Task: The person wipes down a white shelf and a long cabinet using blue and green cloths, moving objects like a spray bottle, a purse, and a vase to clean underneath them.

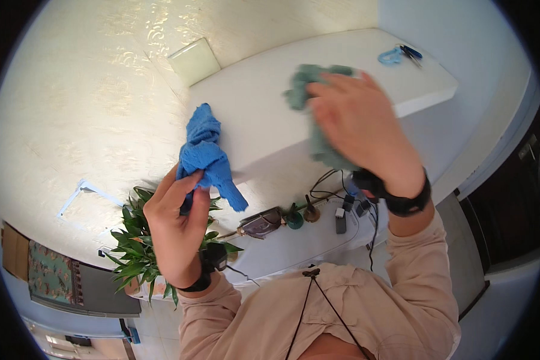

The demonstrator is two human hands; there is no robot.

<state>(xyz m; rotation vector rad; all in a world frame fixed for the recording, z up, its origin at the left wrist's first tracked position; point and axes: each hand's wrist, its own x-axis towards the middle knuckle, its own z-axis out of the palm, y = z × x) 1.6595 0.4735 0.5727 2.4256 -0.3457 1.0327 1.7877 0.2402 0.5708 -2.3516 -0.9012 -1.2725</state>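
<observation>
My left hand [176, 213] pinches a crumpled blue cloth [203, 148] between thumb and fingers. The cloth is bunched, with one end hanging down to the right, near the left end of a white wall shelf [256, 112]. Farther right, my right hand [355, 121] grips a grey-green cloth [303, 85] over the shelf's front edge. Part of that cloth is bunched by the fingertips and part hangs below the hand. Blur hides whether it touches the shelf. Each wrist wears a black band.
Pliers [411, 55] and a light-blue loop [390, 56] lie at the shelf's right end. A pale square panel [194, 61] stands at its left end. Below are a leafy plant [135, 247], a brown pouch [262, 222], small bottles [294, 217], and black cables [326, 182] on a lower white surface [292, 249].
</observation>
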